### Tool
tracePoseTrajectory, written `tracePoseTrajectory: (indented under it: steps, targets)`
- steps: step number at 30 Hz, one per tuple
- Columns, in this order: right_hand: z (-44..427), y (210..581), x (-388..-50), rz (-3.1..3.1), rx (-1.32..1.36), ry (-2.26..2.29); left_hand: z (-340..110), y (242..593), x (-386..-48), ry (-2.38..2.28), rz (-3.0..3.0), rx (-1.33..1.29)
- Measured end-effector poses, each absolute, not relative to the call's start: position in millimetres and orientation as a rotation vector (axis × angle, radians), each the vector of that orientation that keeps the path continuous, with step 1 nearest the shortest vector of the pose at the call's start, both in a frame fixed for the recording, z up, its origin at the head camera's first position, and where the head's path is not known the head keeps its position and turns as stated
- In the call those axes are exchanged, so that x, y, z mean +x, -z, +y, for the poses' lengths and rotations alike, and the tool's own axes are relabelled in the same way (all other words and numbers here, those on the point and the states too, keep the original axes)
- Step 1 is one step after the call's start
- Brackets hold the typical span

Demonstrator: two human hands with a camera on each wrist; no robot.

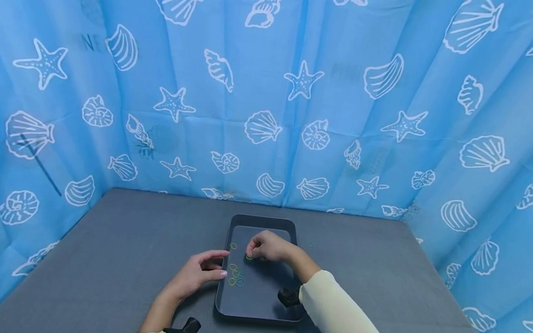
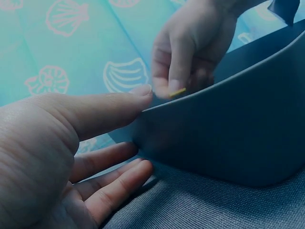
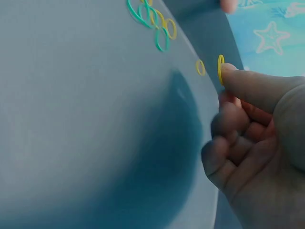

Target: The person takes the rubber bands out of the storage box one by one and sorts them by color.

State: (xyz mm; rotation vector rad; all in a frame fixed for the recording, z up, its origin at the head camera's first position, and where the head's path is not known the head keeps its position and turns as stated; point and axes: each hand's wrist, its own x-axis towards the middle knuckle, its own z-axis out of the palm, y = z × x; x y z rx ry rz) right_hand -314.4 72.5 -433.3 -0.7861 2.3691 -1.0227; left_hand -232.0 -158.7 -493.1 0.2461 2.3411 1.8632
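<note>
Tray [image 1: 261,308] lies beneath the right hand [image 1: 267,245], which pinches a yellow band [image 3: 219,70], and beside the spread left hand [image 1: 197,274].

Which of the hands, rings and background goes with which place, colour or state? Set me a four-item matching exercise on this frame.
Column one:
1. Left hand
2. Right hand
3. Clustered rings
4. Curtain

Column two:
A. Blue, printed with white shells and starfish
B. At the left side of the tray, fingers extended
C. Green and yellow, lying inside the tray
D. Pinching a yellow ring

Right pairs: 1-B, 2-D, 3-C, 4-A.
</note>
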Motion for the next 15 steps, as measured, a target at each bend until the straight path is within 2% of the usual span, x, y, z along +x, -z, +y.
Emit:
tracePoseTrajectory:
  steps: [15]
  targets:
    - [115.5,418.5,-319.5,2.613,-0.755,1.164,-158.7,493.9,-231.0,-1.875,2.331,0.259]
